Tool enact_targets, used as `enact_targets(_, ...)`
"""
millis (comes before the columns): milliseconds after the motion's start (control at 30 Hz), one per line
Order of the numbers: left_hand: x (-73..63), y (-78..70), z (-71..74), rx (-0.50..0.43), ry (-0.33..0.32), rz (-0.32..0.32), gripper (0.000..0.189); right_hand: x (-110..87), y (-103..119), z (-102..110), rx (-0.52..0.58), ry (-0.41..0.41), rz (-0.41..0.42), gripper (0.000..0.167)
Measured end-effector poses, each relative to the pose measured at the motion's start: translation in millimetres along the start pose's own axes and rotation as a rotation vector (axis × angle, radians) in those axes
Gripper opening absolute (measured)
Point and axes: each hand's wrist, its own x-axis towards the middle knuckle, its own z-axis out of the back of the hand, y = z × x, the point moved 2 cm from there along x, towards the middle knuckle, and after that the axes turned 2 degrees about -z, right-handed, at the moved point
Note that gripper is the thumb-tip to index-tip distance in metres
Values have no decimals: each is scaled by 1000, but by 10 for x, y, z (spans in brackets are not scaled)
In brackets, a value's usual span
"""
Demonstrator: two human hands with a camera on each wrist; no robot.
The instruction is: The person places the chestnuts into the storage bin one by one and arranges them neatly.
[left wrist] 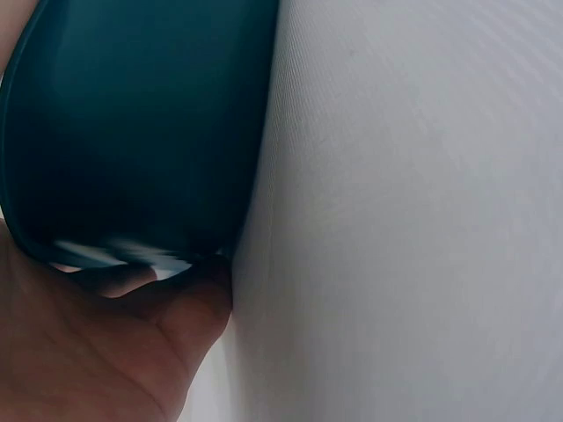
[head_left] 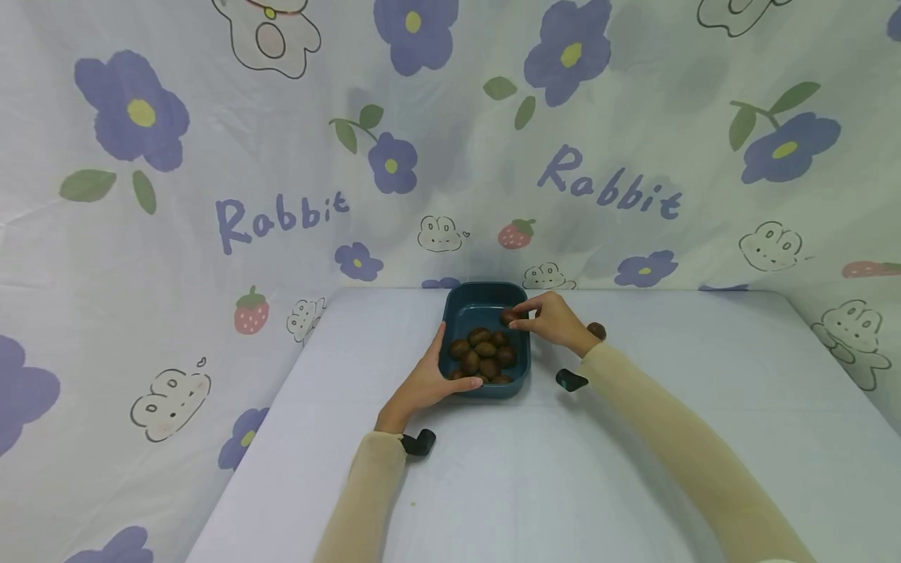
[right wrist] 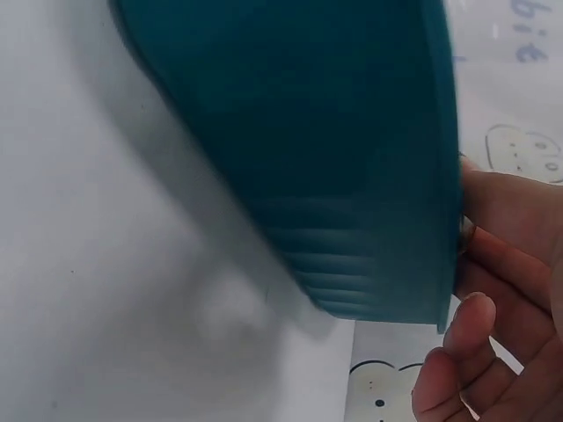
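A dark teal plastic bin [head_left: 523, 381] stands on the table with several glossy brown chestnuts [head_left: 484, 349] heaped in its near half. My left hand [head_left: 431, 381] holds the bin at its near left corner, fingers along the left side and thumb over the front rim. In the left wrist view, that hand [left wrist: 114, 343] lies against the bin's wall [left wrist: 149, 132]. My right hand [head_left: 552, 319] pinches a chestnut [head_left: 510, 317] just inside the far right rim. The right wrist view shows the hand [right wrist: 510, 299] at the rim, the bin's wall [right wrist: 325, 158] hiding most of the chestnut.
Another chestnut [head_left: 596, 330] lies on the white-covered table [head_left: 535, 485], just beyond my right wrist. Behind the bin hangs a cloth [head_left: 464, 180] printed with flowers, rabbits and lettering. Black wrist cameras [head_left: 420, 442] sit on both wrists.
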Motion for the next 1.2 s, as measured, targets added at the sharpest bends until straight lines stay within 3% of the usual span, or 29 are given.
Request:
enact_targets(300, -6, -5, 6, -9, 3, -6, 136, 119, 11, -66, -96, 45, 35, 35)
enact_targets(633, -1, 5, 5, 5, 1, 4, 135, 207, 58, -115, -194, 82, -20, 34)
enact_targets(1200, 8, 29, -1, 13, -2, 7, 137, 283, 36, -231, -213, 98, -76, 34)
